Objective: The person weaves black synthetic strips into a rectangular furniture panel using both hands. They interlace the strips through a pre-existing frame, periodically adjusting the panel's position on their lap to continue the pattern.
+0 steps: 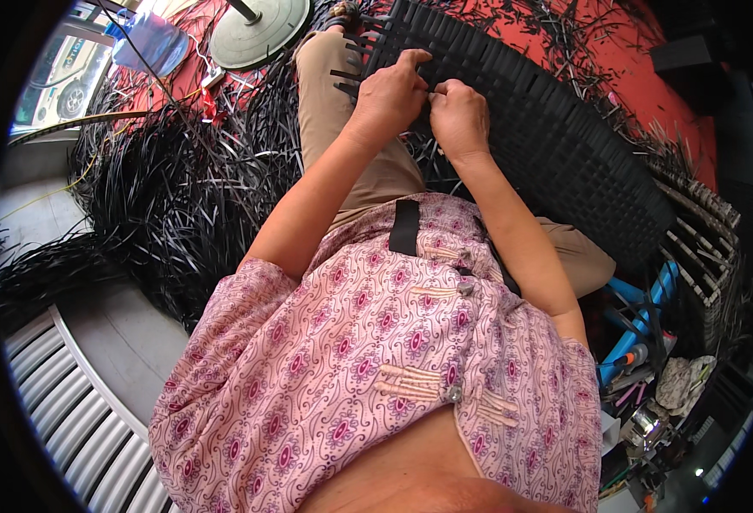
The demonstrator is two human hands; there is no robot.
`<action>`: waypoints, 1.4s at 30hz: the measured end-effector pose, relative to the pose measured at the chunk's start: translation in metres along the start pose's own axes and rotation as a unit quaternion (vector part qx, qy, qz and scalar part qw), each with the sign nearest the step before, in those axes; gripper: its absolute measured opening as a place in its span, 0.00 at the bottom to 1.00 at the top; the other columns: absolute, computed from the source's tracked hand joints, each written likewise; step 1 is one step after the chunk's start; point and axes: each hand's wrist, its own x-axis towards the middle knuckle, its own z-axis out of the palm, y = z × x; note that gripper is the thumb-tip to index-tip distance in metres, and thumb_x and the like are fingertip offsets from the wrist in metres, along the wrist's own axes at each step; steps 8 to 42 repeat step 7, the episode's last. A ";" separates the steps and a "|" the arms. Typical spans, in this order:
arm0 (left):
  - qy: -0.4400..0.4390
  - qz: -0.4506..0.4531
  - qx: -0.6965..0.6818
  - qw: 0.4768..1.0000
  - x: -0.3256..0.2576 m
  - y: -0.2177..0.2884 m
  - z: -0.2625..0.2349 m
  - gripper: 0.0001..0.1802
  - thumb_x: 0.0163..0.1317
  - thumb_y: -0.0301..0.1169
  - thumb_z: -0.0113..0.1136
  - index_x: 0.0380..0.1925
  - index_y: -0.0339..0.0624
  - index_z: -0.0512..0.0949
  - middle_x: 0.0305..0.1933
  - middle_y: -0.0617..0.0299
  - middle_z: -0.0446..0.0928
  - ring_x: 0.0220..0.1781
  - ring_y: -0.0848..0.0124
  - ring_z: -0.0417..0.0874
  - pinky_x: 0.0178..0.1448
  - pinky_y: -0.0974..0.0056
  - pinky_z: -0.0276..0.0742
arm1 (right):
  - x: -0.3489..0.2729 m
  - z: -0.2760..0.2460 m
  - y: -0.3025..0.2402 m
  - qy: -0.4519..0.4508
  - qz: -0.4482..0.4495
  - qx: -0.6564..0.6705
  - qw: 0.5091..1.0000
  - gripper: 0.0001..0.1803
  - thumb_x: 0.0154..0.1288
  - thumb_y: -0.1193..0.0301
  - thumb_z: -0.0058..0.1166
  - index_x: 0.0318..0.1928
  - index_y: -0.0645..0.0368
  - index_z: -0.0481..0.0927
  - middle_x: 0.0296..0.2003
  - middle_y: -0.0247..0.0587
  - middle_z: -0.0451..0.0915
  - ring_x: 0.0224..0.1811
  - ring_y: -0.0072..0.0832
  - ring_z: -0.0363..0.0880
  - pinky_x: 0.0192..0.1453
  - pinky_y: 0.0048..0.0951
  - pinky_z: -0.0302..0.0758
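Observation:
A large black woven panel [564, 137] of flat plastic strips lies across my lap and runs off to the right. My left hand [389, 94] rests on its near edge with the fingers curled over the weave, pinching a black strip. My right hand [460, 115] sits right beside it, thumb and fingers closed on the same spot of the weave. Both hands touch each other at the fingertips. Loose strip ends [351, 60] stick out of the panel's left edge.
A big heap of loose black strips [171, 197] covers the floor to my left. A round grey fan base [261, 30] stands at the top. Red floor [641, 77] lies behind the panel. Blue stool legs and tools [641, 342] sit at the lower right. A ribbed metal shutter [60, 385] is at lower left.

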 end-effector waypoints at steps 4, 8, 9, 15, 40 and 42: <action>0.005 0.004 -0.181 0.983 -0.001 -0.021 0.008 0.28 0.56 0.25 0.64 0.60 0.44 0.73 0.38 0.57 0.86 0.42 0.60 0.88 0.50 0.57 0.81 | -0.002 -0.001 -0.004 0.023 -0.018 -0.020 0.999 0.11 0.64 0.67 0.61 0.38 0.63 0.84 0.35 0.57 0.86 0.43 0.53 0.86 0.50 0.47 0.80; -0.008 0.019 -0.245 0.969 0.001 -0.029 0.010 0.29 0.55 0.24 0.64 0.60 0.44 0.73 0.39 0.55 0.86 0.42 0.61 0.88 0.51 0.58 0.81 | -0.005 -0.005 -0.004 0.032 -0.042 -0.022 0.998 0.10 0.64 0.68 0.61 0.38 0.63 0.81 0.34 0.58 0.86 0.43 0.54 0.86 0.49 0.49 0.81; -0.008 0.019 -0.245 0.969 0.001 -0.029 0.010 0.29 0.55 0.24 0.64 0.60 0.44 0.73 0.39 0.55 0.86 0.42 0.61 0.88 0.51 0.58 0.81 | -0.005 -0.005 -0.004 0.032 -0.042 -0.022 0.998 0.10 0.64 0.68 0.61 0.38 0.63 0.81 0.34 0.58 0.86 0.43 0.54 0.86 0.49 0.49 0.81; -0.008 0.019 -0.245 0.969 0.001 -0.029 0.010 0.29 0.55 0.24 0.64 0.60 0.44 0.73 0.39 0.55 0.86 0.42 0.61 0.88 0.51 0.58 0.81 | -0.005 -0.005 -0.004 0.032 -0.042 -0.022 0.998 0.10 0.64 0.68 0.61 0.38 0.63 0.81 0.34 0.58 0.86 0.43 0.54 0.86 0.49 0.49 0.81; -0.008 0.019 -0.245 0.969 0.001 -0.029 0.010 0.29 0.55 0.24 0.64 0.60 0.44 0.73 0.39 0.55 0.86 0.42 0.61 0.88 0.51 0.58 0.81 | -0.005 -0.005 -0.004 0.032 -0.042 -0.022 0.998 0.10 0.64 0.68 0.61 0.38 0.63 0.81 0.34 0.58 0.86 0.43 0.54 0.86 0.49 0.49 0.81; -0.008 0.019 -0.245 0.969 0.001 -0.029 0.010 0.29 0.55 0.24 0.64 0.60 0.44 0.73 0.39 0.55 0.86 0.42 0.61 0.88 0.51 0.58 0.81 | -0.005 -0.005 -0.004 0.032 -0.042 -0.022 0.998 0.10 0.64 0.68 0.61 0.38 0.63 0.81 0.34 0.58 0.86 0.43 0.54 0.86 0.49 0.49 0.81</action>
